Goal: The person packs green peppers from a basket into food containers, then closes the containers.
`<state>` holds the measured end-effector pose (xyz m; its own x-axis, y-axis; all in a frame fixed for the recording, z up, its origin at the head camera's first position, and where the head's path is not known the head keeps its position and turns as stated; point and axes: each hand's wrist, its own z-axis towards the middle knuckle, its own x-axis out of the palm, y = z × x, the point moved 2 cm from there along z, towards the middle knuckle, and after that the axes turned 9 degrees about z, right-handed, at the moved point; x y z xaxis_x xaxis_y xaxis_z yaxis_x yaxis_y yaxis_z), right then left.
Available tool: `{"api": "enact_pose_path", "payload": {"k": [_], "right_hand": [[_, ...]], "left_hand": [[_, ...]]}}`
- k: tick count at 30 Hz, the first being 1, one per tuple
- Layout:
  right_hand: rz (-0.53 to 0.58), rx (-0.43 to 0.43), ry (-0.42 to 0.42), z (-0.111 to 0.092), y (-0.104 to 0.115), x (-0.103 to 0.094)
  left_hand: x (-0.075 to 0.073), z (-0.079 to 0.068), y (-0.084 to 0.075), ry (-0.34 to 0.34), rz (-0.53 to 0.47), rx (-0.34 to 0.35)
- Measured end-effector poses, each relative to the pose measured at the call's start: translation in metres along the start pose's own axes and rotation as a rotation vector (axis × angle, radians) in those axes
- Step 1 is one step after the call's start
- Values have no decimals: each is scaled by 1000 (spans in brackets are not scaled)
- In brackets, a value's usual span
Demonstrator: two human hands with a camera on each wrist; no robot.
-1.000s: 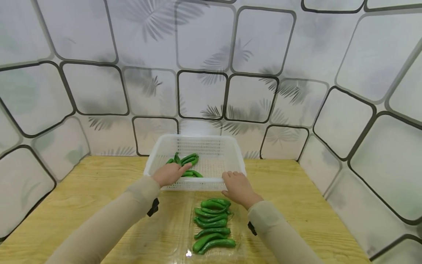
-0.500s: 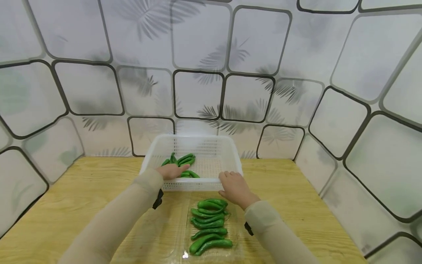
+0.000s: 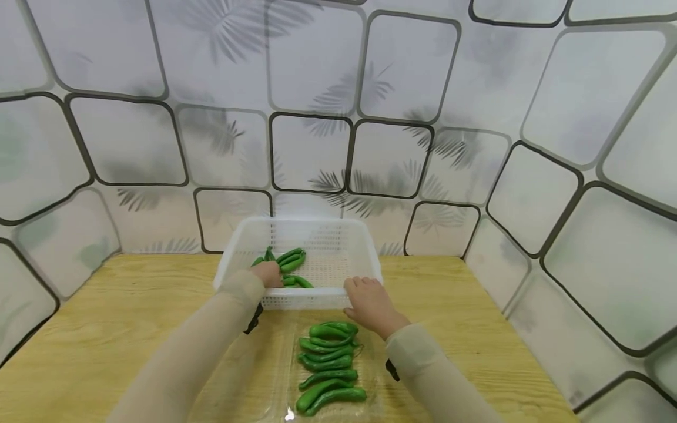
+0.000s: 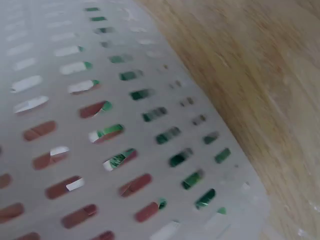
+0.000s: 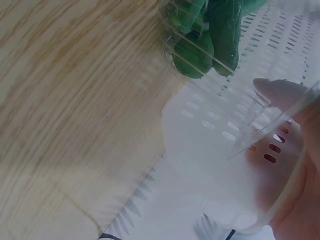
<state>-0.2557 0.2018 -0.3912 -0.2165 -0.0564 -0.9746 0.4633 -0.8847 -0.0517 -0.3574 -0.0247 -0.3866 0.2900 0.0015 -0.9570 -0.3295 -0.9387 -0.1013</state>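
Note:
My left hand [image 3: 268, 274] reaches over the near rim of a white perforated plastic basket [image 3: 365, 247], fingers down among several green peppers [image 3: 291, 258]. Its fingertips are hidden, so I cannot tell whether they hold a pepper. In the left wrist view, bits of that hand and of green peppers show through the slots of the basket wall [image 4: 230, 200]. My right hand [image 3: 370, 301] grips the basket's near rim at the right, fingers over the edge, thumb [image 5: 282, 92] on the near side. Several green peppers [image 3: 329, 364] lie in a column in a clear plastic tray [image 3: 372, 382] in front of the basket.
A clear plastic section [image 3: 248, 382] lies flat left of the row of peppers. Everything stands on a wood-grain table [image 3: 455, 329]. Patterned wall covering [image 3: 312, 153] closes off the back and sides, close behind the basket.
My left hand has dipped deeper among the peppers, its thumb no longer sticking out to the right. My right hand keeps its grip on the rim. The whole view has shifted slightly.

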Motion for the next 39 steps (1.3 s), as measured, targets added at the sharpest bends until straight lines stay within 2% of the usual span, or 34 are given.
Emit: {"api": "enact_pose_path", "payload": {"k": [4,7,9,10,12,17,18,19,21,23,24,26,28,30,32,34,35,37,39], "right_hand": [[-13,-12,-17,0,2,-1],[-25,-6,-27,0,2,-1],[-19,-3,-27,0,2,-1],[-14,-1,-27,0,2,-1],[-10,-4,-27,0,1,-1],[-12,-8,-27,-1,0,0],[-11,-7,-28,-1,0,0],[-10,-7,-29,-1,0,0],[-5,-6,-32,-1,0,0],[-3,-5,-34,-1,0,0],[-7,-4,-34,-1,0,0],[-11,-3,-29,0,1,1],[-14,-3,-27,0,1,1],[-17,-2,-25,1,1,2],[-15,1,-23,1,1,3],[-15,3,-22,1,0,4],[-15,4,-22,1,0,5],[-13,4,-25,1,-1,5],[-20,1,-27,1,-2,5]], "left_hand": [[3,0,2,-20,26,-16],[3,1,2,-5,17,-22],[9,13,7,13,35,-14],[16,25,13,25,42,-5],[41,66,34,4,72,39],[125,190,99,-45,146,99],[136,208,106,-29,149,86],[142,219,112,-20,152,89],[148,231,116,-16,153,101],[141,221,111,8,149,101],[132,208,105,2,145,128],[105,167,85,7,126,126],[71,116,59,15,89,135],[40,67,34,-8,58,162],[16,29,15,-15,34,160],[3,7,6,-50,29,190],[0,1,4,-64,28,192],[-5,-4,2,-82,12,184],[-7,-3,4,-88,-18,178]]}}
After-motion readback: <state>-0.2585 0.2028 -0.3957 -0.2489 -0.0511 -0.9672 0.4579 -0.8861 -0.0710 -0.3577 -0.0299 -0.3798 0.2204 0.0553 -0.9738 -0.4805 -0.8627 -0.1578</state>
